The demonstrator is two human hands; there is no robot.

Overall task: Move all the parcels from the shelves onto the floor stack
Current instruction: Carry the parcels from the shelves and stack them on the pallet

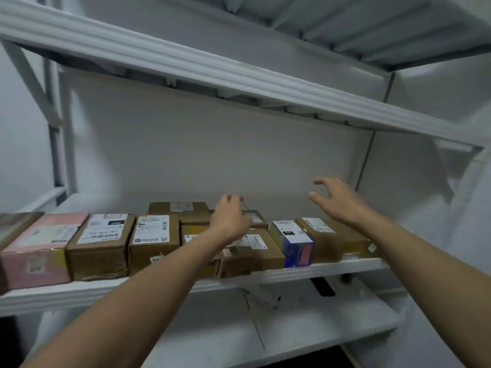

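Several parcels line the middle shelf point(332, 266): a pink box point(39, 251) at the left, brown cartons with white labels point(103, 243) point(152, 239), a blue box point(295, 243) and a brown carton point(332, 237) at the right. My left hand point(229, 221) reaches over the small brown boxes point(255, 248) in the middle, fingers curled, holding nothing that I can see. My right hand point(337, 200) hovers open above the right-hand carton, fingers spread, not touching it. The floor stack is out of view.
A white upper shelf point(212, 73) runs overhead, close above the reach space. A lower shelf point(305, 322) below holds thin wires point(261, 301) and a dark object point(322, 286). Metal uprights point(57, 144) stand at the left; the white back wall point(212, 150) lies behind the parcels.
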